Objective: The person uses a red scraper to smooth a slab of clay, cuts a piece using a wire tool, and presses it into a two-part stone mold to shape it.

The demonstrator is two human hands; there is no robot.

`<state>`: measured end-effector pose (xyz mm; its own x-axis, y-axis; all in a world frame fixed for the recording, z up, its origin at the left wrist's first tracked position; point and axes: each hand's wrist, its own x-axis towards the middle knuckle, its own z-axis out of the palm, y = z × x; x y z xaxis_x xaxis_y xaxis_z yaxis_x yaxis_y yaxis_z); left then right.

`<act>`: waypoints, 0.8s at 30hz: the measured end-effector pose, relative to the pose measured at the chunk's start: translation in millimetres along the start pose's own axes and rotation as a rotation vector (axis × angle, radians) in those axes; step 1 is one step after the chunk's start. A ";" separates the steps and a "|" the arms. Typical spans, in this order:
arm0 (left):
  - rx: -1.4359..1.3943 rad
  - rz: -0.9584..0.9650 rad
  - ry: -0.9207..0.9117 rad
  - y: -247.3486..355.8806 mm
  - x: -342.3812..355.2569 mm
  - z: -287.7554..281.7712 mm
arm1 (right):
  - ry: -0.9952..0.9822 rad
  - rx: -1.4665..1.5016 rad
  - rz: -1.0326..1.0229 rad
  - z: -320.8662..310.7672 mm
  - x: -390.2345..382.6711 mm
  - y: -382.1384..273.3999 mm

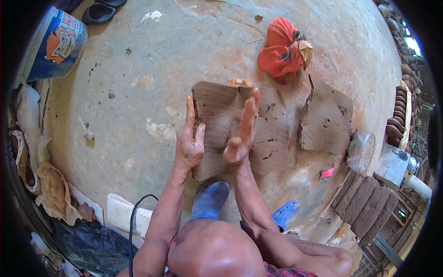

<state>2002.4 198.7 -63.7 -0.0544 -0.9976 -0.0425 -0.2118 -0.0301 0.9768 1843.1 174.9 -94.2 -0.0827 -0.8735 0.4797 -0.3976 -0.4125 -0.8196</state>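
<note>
A broad brown sheet of what looks like wet clay lies on the floor in front of me, its surface streaked and pitted. My left hand is at the sheet's left edge, thumb and index finger stretched out. Over the middle of the sheet, my right hand is held edge-on with its fingers straight. The palms face each other across a strip of clay; whether either hand presses on it I cannot tell. To the right lies a second clay piece with ragged edges.
A red cloth bundle sits beyond the clay. A bucket and dark shoes stand far left. At right are a clear plastic container, a grey block and several clay strips. A blue shoe is below my hands.
</note>
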 end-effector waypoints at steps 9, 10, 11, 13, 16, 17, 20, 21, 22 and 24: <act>0.126 0.026 0.000 -7.8 -7.8 4.9 | -0.042 -0.373 0.021 10.5 -53.5 -24.1; 0.070 0.007 0.015 -6.1 -0.8 5.4 | -0.047 -0.414 0.069 15.7 -45.5 -21.9; 0.001 -0.058 0.005 -0.2 5.5 3.8 | -0.104 -0.508 0.011 15.4 -40.8 -22.8; -0.095 -0.053 -0.012 -0.9 2.2 1.0 | -0.021 -0.546 -0.026 18.3 -44.9 -33.8; -0.318 -0.151 -0.065 -8.4 8.1 -7.6 | -0.061 -0.650 -0.006 27.8 -46.6 -23.3; -0.468 -0.109 0.010 -20.4 7.3 -10.4 | -0.044 -0.625 -0.012 30.7 -48.1 -24.9; -0.673 -0.074 0.036 -44.3 0.3 -10.8 | -0.031 -0.616 -0.033 34.7 -44.5 -31.9; -0.742 -0.154 0.030 -51.3 -0.1 -14.6 | 0.050 -0.476 -0.032 34.2 -38.7 -39.8; -0.834 -0.240 0.024 -53.6 -1.2 -7.1 | 0.116 -0.354 -0.031 24.3 -28.4 -48.7; -0.886 -0.299 0.025 -46.5 -18.4 -0.2 | 0.139 -0.127 -0.054 24.7 -23.1 -63.1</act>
<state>2013.4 218.5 -108.3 -0.0941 -0.9415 -0.3236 0.6079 -0.3117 0.7302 1892.6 214.7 -61.3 -0.1797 -0.8033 0.5678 -0.5160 -0.4144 -0.7497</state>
